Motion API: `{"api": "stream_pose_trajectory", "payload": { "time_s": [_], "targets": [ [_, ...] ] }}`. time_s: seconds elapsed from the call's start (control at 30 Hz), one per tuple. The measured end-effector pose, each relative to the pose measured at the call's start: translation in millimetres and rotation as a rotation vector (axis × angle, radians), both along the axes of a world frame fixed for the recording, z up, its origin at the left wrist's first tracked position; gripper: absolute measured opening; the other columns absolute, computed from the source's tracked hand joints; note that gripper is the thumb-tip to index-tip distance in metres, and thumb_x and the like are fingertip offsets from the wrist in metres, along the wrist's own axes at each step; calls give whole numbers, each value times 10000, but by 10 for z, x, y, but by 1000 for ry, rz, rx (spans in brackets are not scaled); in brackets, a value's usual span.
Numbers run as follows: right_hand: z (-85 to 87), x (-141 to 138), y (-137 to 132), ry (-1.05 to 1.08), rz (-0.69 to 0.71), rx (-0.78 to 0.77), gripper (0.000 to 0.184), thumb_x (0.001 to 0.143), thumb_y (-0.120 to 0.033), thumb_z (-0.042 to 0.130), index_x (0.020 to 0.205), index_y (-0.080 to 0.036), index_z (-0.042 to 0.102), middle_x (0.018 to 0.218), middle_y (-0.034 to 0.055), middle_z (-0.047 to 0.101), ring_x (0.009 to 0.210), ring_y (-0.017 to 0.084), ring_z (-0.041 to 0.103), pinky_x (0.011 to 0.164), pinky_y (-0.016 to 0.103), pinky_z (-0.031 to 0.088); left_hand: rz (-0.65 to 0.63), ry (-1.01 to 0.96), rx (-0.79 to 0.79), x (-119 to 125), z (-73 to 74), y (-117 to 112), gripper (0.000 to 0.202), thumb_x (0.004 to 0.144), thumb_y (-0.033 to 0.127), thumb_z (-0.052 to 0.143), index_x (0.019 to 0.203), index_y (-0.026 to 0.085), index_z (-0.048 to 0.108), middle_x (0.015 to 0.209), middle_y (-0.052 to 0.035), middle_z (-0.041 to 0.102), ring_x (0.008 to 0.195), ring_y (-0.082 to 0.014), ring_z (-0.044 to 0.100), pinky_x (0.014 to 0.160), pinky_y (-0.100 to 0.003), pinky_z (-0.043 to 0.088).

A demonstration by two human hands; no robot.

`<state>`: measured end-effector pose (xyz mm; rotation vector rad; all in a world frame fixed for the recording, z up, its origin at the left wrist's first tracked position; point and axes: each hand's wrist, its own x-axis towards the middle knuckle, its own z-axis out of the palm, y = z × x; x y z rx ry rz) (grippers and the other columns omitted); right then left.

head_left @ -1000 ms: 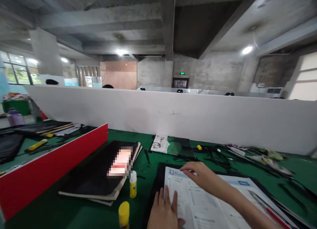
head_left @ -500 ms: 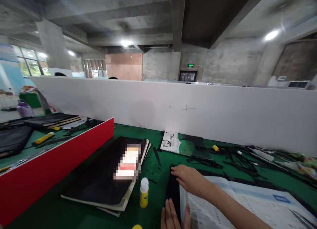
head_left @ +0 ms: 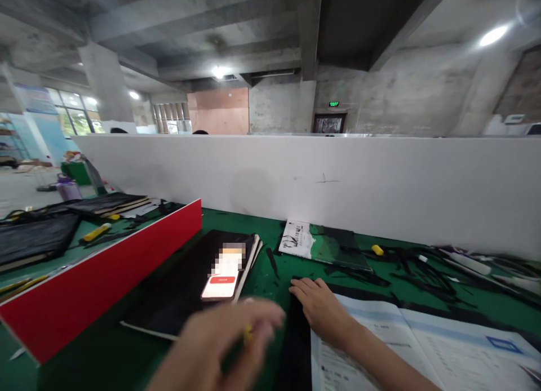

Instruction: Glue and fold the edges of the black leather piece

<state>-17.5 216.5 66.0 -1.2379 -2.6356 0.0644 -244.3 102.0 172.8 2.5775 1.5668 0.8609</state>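
Observation:
My left hand (head_left: 215, 343), smeared by motion, is at the glue stick (head_left: 248, 333). A bit of the stick's yellow shows between thumb and fingers; whether they grip it I cannot tell. My right hand (head_left: 316, 303) lies flat, fingers stretched out, on the upper left corner of a black sheet (head_left: 295, 340). On that sheet rests an open booklet (head_left: 382, 326) with printed white and pale blue pages, partly covered by my right forearm.
Black-covered books (head_left: 169, 289) with a lit phone (head_left: 220, 287) on top lie left, beside a red divider (head_left: 127, 272). Behind are a green-and-white booklet (head_left: 325, 244), a yellow cap (head_left: 377, 249) and black scraps (head_left: 422, 278). A white partition (head_left: 338, 194) closes the back.
My left hand has left the black sheet's edge and moved left and up to the glue stick. My right hand stays at the sheet's corner. The view has shifted slightly.

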Motion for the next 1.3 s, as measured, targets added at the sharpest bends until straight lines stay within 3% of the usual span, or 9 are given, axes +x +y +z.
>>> {"api": "stream_pose_trajectory", "payload": {
  "time_s": [0.07,0.27,0.4,0.53,0.63,0.83,0.97,1.1,1.3],
  "targets": [
    [20,-22,-18,29,-2,0,458,811,-55,377,1234,-156,521,1313,109,535,1187,274,462,1027,521,287,142,-133,-77,-199,105,193,307,906,341,420,1140,298,614,1138,8,662,1020,-176,620,832,-294,500],
    [119,-16,-26,125,-17,-27,410,868,-86,323,1235,-154,493,1162,90,596,1121,226,491,1115,539,109,-18,-253,-569,-238,-159,506,649,721,250,601,1348,282,435,1006,5,681,956,-198,620,862,-311,459],
    [161,83,19,199,-21,-109,329,954,-277,339,1229,-183,493,1156,75,599,1133,222,496,1108,546,137,-80,-326,-529,-2,-161,721,572,704,274,626,1266,265,522,926,9,685,897,-189,619,814,-288,458],
    [131,167,77,257,6,-196,619,829,-585,544,1315,-225,414,1252,90,569,1174,262,487,1083,600,141,-218,-450,-501,354,-94,1088,488,697,279,661,1172,192,583,912,-20,693,869,-196,631,783,-290,467],
    [58,165,121,294,-37,-205,694,770,-581,624,1300,-176,433,1180,128,594,1128,285,512,1078,597,134,-241,-499,-532,579,-181,1333,434,694,264,667,1106,142,610,859,-35,706,829,-202,651,746,-289,487],
    [-8,125,220,459,-144,-295,409,934,-469,384,1192,-188,529,1142,99,614,1124,262,529,1093,536,145,-157,-542,-500,672,-555,1363,360,848,352,533,1145,150,517,966,-64,681,884,-191,648,781,-300,498],
    [61,124,235,600,-200,-395,447,946,-488,296,1108,-186,584,1095,87,634,1079,234,552,1089,475,205,-119,-235,-356,619,-864,1180,240,921,320,417,865,158,584,934,-79,652,930,-238,609,863,-412,466],
    [100,111,212,671,-225,-476,460,927,-474,295,1068,-189,628,1144,92,607,1110,238,527,1061,439,262,-275,227,-145,562,-1124,1169,426,884,123,421,1296,228,457,1386,-47,484,1284,-226,421,1076,-458,318],
    [90,217,304,788,-264,-536,477,895,-518,347,1115,-157,568,1189,119,607,1141,238,527,983,375,370,-248,357,-195,491,-1150,1241,464,902,167,397,1364,211,414,1423,-43,430,1327,-229,369,1096,-513,287]
  ]
}}
